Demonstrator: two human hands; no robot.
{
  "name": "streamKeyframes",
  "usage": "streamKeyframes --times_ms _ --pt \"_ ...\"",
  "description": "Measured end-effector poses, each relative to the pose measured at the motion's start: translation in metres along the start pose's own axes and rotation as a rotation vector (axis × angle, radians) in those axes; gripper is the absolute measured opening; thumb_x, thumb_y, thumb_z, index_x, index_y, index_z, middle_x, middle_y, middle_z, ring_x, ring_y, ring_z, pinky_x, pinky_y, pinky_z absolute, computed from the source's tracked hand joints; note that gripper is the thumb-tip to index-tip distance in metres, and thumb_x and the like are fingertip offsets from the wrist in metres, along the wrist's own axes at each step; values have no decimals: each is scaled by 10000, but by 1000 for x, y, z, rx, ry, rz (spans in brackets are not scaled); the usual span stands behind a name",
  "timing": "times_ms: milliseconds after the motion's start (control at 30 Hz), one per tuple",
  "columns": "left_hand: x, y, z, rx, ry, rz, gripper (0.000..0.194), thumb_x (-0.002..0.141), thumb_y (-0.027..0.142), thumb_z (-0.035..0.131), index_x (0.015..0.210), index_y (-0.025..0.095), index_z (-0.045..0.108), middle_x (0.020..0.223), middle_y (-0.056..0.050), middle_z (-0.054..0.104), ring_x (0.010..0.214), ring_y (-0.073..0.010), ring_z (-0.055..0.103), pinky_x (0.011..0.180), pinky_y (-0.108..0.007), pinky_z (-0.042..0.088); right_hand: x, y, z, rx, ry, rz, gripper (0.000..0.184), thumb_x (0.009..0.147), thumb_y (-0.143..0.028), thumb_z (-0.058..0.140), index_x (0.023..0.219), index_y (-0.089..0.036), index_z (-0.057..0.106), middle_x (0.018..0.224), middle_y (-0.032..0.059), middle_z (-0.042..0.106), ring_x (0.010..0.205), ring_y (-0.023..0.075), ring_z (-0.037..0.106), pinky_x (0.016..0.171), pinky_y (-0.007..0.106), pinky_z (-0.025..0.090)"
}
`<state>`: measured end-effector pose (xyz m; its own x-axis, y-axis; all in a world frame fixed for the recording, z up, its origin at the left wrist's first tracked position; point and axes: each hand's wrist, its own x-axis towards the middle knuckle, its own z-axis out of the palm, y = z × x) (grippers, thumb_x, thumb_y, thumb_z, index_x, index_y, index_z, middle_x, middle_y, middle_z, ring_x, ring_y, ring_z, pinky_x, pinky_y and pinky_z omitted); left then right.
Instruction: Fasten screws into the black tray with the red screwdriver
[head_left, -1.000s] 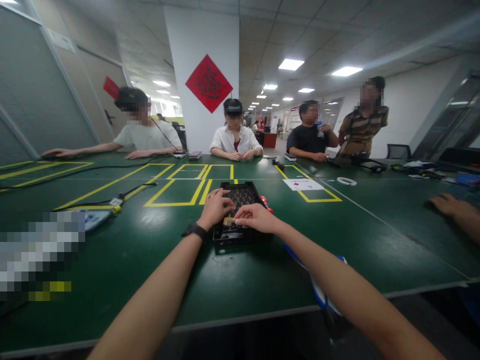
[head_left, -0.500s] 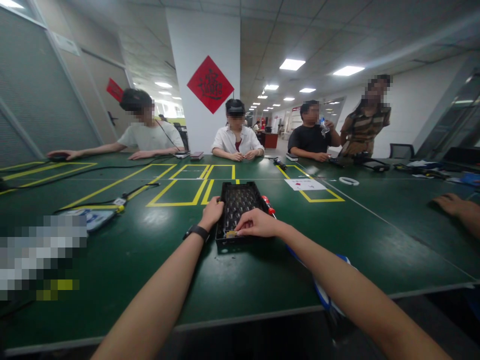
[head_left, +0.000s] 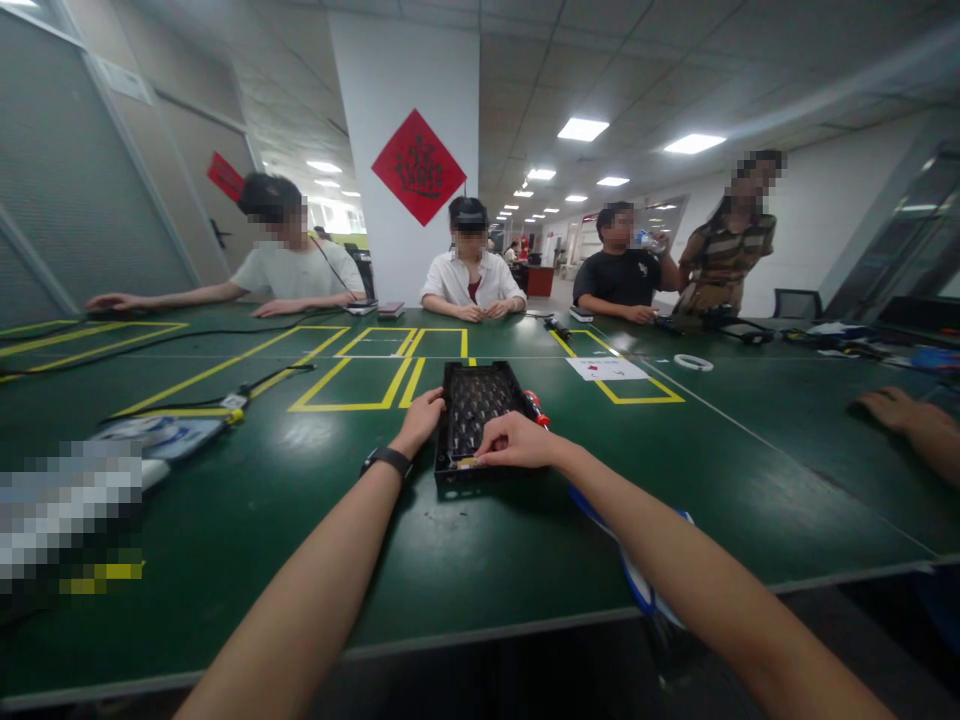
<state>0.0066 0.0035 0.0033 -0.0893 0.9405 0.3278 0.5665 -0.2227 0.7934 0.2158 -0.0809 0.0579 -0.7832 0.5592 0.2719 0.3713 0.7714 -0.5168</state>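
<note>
A black tray [head_left: 480,380] with many small cells lies on the green table [head_left: 315,500] in front of me. My left hand [head_left: 421,418], with a black watch on the wrist, grips the tray's left rim, fingers curled. My right hand [head_left: 517,442] rests on the tray's near right corner with fingers pinched on a small yellowish piece [head_left: 466,463] in a near cell. A red-handled tool [head_left: 535,406] lies against the tray's right side.
Yellow tape boxes [head_left: 360,385] mark the table. A cable and flat device [head_left: 172,432] lie to the left, a white paper [head_left: 606,369] and tape ring [head_left: 693,362] to the right. Several people sit or stand along the far edge. Another person's hand [head_left: 900,412] rests at right.
My left hand moved from over the tray's cells to its left rim. My right hand lowered the small yellowish piece into a near cell of the tray.
</note>
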Motion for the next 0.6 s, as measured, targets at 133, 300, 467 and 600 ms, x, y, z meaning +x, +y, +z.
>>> streamKeyframes --times_ms 133,300,467,600 --pt "0 -3 2 -14 -18 27 471 702 182 429 1165 132 500 1229 -77 498 1101 -185 472 954 -301 347 -1 -2 1 -28 -7 13 244 706 -341 594 801 -134 684 732 39 633 624 92 531 561 182 378" --pt "0 -6 5 12 5 58 453 726 185 409 1167 130 494 1212 -78 512 1104 -177 469 965 -296 337 -1 -1 2 -34 -2 31 247 707 -346 588 795 -137 686 697 27 628 587 83 510 538 178 360" --pt "1 -6 5 18 8 65 452 729 182 406 1170 125 490 1210 -82 512 1105 -173 468 963 -288 340 -1 0 1 -3 18 14 256 696 -347 594 803 -130 677 718 27 627 581 78 492 525 176 359" --pt "0 -6 6 21 5 52 456 729 184 407 1175 126 484 1215 -86 508 1104 -172 470 962 -286 340 -1 -1 1 58 25 7 250 684 -342 606 801 -130 668 704 20 619 586 77 489 537 174 374"
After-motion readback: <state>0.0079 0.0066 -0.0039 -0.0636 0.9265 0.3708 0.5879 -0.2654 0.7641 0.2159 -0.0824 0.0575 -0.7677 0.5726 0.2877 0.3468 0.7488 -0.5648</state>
